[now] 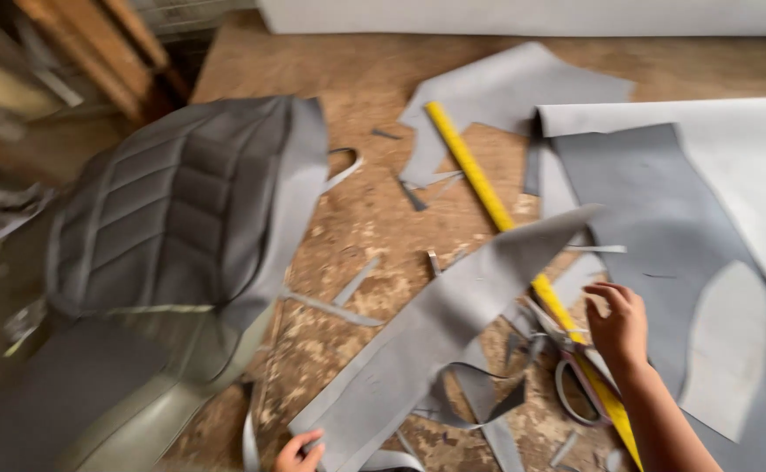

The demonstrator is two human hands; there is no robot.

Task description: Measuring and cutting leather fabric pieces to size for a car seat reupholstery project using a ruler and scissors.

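Worn, stained wood of the table [357, 227] carries many grey offcuts. Near the lower right, the right hand [617, 325] hovers with its fingers curled and slightly apart, holding nothing, just above the scissors [575, 371] and the yellow ruler [510, 229]. This ruler runs diagonally, from the far middle down toward the person's right forearm, so its long axis passes directly under this hand. The left hand [298, 452], at the bottom edge, pinches the near end of a long grey leatherette strip [440, 328], which stretches away up and to the right, across the ruler. Further left lies a quilted grey seat cover [182, 210], blurred.
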